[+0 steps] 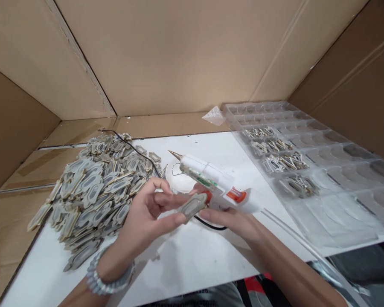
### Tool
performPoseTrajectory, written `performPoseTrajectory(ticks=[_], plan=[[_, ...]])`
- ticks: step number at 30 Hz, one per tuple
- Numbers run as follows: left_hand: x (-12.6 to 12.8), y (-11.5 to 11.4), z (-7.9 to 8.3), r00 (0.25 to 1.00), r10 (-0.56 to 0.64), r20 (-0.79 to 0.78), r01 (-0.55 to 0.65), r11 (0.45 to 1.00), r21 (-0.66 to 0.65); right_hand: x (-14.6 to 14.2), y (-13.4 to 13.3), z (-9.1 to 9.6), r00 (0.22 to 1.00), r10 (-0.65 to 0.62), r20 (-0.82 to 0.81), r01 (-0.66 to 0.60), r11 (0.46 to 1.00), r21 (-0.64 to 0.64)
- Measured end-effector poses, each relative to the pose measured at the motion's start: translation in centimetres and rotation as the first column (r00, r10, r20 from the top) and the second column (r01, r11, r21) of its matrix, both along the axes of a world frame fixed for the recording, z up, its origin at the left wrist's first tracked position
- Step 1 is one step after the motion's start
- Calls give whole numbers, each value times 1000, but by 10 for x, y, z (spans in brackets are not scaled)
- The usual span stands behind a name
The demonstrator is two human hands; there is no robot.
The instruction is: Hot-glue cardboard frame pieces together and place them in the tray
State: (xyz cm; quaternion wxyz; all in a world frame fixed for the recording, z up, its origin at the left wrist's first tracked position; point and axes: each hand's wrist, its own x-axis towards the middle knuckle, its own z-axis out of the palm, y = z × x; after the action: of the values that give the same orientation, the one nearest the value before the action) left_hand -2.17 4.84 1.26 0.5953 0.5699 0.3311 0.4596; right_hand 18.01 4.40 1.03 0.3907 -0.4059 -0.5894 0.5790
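Observation:
My left hand point(147, 215) pinches a small flat grey-and-tan ornamental piece point(192, 206) between thumb and fingers, above the white board point(192, 260). My right hand point(232, 221) is wrapped round the handle of a white glue gun point(211, 179) with an orange trigger; its brass nozzle points up and to the left. The piece sits just under the gun's body, touching my right fingers. A bead bracelet is on my left wrist.
A big heap of the same flat pieces point(92, 187) lies left on the board. A clear plastic compartment tray point(310, 170) at the right holds several finished pieces. A black cord point(137, 151) runs across the heap. Cardboard walls point(179, 55) enclose the workspace.

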Motion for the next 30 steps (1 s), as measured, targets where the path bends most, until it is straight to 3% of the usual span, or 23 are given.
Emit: performPoseTrajectory(ticks=[2,4,6,8,14,19,22,24,26,28,30], plan=[[-1,2,1,978,-120,170,165,945,-282,1,1,-2,998,50,-49,-49,999,14],[0,0,2,926,-191,325,337,805,-488,1,3,-6,978,139,-156,-136,990,27],[2,-3,1,851,-220,477,492,654,-575,0,4,-8,937,226,-266,-236,972,-8],[6,-7,-2,771,-211,600,598,563,-571,-1,4,-8,907,267,-327,-298,953,-48],[10,-12,-10,651,-183,737,705,507,-496,1,0,-6,869,307,-388,-359,931,-66],[9,-15,-9,611,-186,769,740,479,-472,2,-1,-15,943,209,-261,-232,971,-62],[6,-12,-7,614,-203,763,728,519,-448,4,1,-19,969,106,-225,-107,994,6],[1,-7,-5,699,-187,690,627,624,-466,6,3,-21,979,6,-203,10,997,79],[-7,2,0,823,-122,555,425,781,-458,11,4,-21,984,-57,-169,83,985,150],[-16,11,4,914,1,406,160,918,-362,14,4,-17,993,-40,-111,61,981,187],[-25,19,9,944,136,301,-79,978,-196,15,2,-11,999,39,-25,-34,982,188]])
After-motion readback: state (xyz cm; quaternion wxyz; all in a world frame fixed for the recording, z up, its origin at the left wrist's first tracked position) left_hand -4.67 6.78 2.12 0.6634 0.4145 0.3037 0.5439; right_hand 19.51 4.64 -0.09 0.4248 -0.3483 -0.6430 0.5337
